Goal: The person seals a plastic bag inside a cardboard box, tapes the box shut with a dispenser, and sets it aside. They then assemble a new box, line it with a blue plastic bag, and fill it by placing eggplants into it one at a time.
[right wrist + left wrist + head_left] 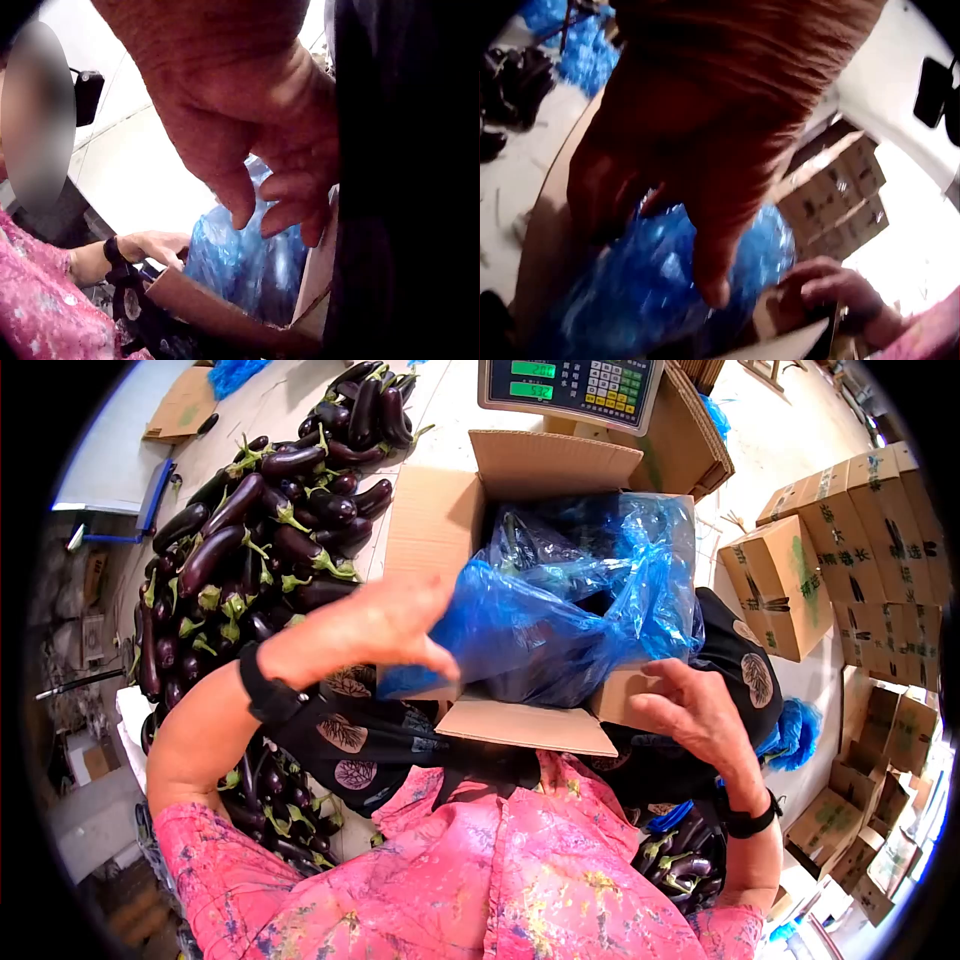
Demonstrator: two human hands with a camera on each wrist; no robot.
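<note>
A cardboard box (527, 726) stands before me with its flaps folded outward. It is lined with a blue plastic bag (530, 625), gathered loosely over the opening; dark, glossy shapes show inside. My left hand (365, 625) is over the left flap at the bag's edge, thumb spread from the fingers. The left wrist view shows that thumb (714, 262) extended over the crinkled plastic. My right hand (700, 715) hovers by the near right corner, fingers bent loosely beside a flap. In the right wrist view its fingertips (240, 214) overlap the bag and grip nothing.
A large heap of eggplants (240, 550) lies to the left, with more near my lap. Behind the box stands a digital scale (570, 390). Stacked cartons (870, 540) rise on the right, near a bundle of blue plastic (792, 735).
</note>
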